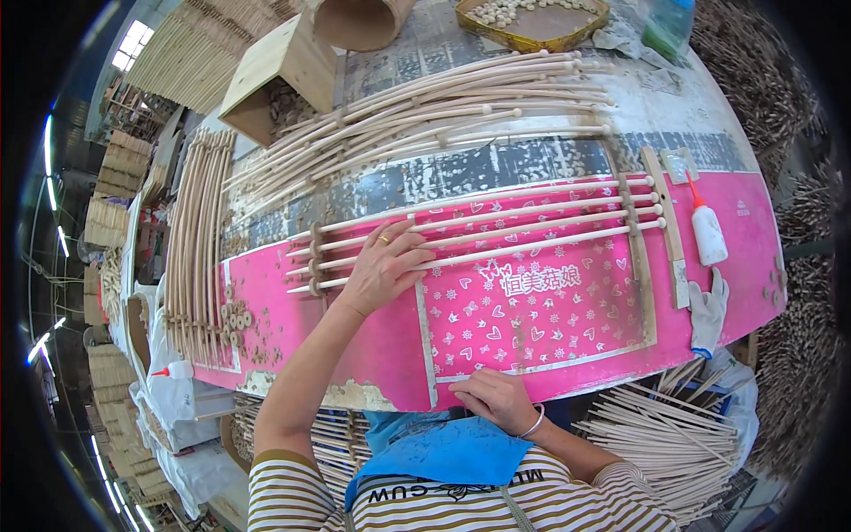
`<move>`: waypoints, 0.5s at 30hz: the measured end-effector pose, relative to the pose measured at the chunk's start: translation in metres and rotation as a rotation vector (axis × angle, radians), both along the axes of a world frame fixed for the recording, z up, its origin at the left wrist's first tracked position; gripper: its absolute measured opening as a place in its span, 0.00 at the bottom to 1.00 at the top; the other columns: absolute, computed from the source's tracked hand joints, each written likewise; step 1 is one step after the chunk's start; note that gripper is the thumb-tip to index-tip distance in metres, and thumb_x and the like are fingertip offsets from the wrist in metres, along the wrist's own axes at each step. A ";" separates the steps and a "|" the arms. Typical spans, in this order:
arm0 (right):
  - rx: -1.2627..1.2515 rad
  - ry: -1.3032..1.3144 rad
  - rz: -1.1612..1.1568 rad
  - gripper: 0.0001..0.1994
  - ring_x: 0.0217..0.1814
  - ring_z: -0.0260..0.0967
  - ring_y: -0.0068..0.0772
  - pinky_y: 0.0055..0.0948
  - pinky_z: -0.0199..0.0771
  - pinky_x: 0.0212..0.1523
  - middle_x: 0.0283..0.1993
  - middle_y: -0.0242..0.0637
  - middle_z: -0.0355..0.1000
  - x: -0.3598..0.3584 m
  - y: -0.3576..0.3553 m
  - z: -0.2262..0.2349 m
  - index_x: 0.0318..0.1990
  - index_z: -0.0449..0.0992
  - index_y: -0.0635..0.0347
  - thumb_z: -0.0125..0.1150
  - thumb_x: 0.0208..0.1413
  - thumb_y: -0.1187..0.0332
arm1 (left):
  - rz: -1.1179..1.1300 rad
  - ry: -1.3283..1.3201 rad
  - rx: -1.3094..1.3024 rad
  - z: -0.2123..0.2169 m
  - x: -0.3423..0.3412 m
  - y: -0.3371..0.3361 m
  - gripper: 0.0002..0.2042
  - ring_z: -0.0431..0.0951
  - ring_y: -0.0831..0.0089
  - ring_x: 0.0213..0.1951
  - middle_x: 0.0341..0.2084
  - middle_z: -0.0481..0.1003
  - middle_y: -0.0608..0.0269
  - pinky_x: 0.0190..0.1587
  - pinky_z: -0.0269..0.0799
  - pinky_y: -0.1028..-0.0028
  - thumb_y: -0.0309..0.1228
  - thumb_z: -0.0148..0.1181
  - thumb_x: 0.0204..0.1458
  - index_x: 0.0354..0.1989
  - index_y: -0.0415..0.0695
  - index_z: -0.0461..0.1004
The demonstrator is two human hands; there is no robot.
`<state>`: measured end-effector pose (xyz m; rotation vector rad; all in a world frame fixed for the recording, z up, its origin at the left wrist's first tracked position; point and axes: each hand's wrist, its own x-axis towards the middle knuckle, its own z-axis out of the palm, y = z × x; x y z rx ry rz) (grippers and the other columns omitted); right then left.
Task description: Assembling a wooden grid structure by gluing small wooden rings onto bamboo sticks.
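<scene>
Several pale wooden rods [532, 238] with ball tips at the right lie side by side across a pink patterned sheet [532, 310]. Small brown rings [316, 257] sit around them near their pointed left ends, and more brown rings [629, 208] near the ball tips. My left hand [386, 266], a ring on one finger, rests over the rods left of their middle, its fingers stretched across them. At the table's near edge, my right hand [496, 399] is closed with curled fingers; whatever is under them, if anything, is hidden.
A wooden bar [665, 226], red-tipped glue bottle [708, 232] and white glove [708, 312] lie at right. Loose brown rings [238, 324] and a bundle of rods [197, 248] are at left. Beyond lie more rods [425, 97], a wooden box [282, 75] and a bead tray [532, 35].
</scene>
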<state>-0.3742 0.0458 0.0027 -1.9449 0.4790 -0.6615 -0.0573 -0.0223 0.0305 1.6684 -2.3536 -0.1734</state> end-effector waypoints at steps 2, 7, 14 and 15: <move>-0.014 0.010 -0.007 0.10 0.35 0.76 0.37 0.36 0.76 0.33 0.33 0.37 0.75 -0.001 0.001 -0.001 0.47 0.82 0.59 0.69 0.58 0.71 | -0.004 0.077 -0.031 -0.006 -0.001 -0.002 0.12 0.72 0.57 0.61 0.46 0.77 0.68 0.64 0.69 0.56 0.33 0.71 0.49 0.43 0.51 0.84; -0.039 0.019 -0.010 0.09 0.34 0.76 0.37 0.35 0.76 0.32 0.33 0.37 0.75 0.001 0.003 0.000 0.46 0.82 0.58 0.69 0.58 0.71 | 0.038 0.154 -0.021 -0.001 -0.003 0.005 0.13 0.75 0.58 0.54 0.45 0.78 0.65 0.58 0.73 0.60 0.30 0.70 0.46 0.42 0.47 0.84; -0.107 0.029 -0.061 0.06 0.32 0.76 0.37 0.34 0.76 0.31 0.31 0.36 0.76 0.007 0.006 -0.001 0.43 0.83 0.58 0.69 0.59 0.72 | -0.044 0.070 -0.055 -0.010 0.003 -0.003 0.14 0.74 0.58 0.57 0.49 0.77 0.67 0.60 0.72 0.59 0.27 0.67 0.47 0.45 0.49 0.82; -0.113 0.021 -0.061 0.06 0.32 0.76 0.37 0.34 0.75 0.31 0.31 0.37 0.76 0.009 0.006 0.000 0.42 0.83 0.58 0.69 0.59 0.72 | -0.034 0.037 -0.064 -0.007 0.003 0.002 0.15 0.74 0.59 0.57 0.49 0.77 0.67 0.60 0.72 0.59 0.27 0.67 0.47 0.45 0.49 0.82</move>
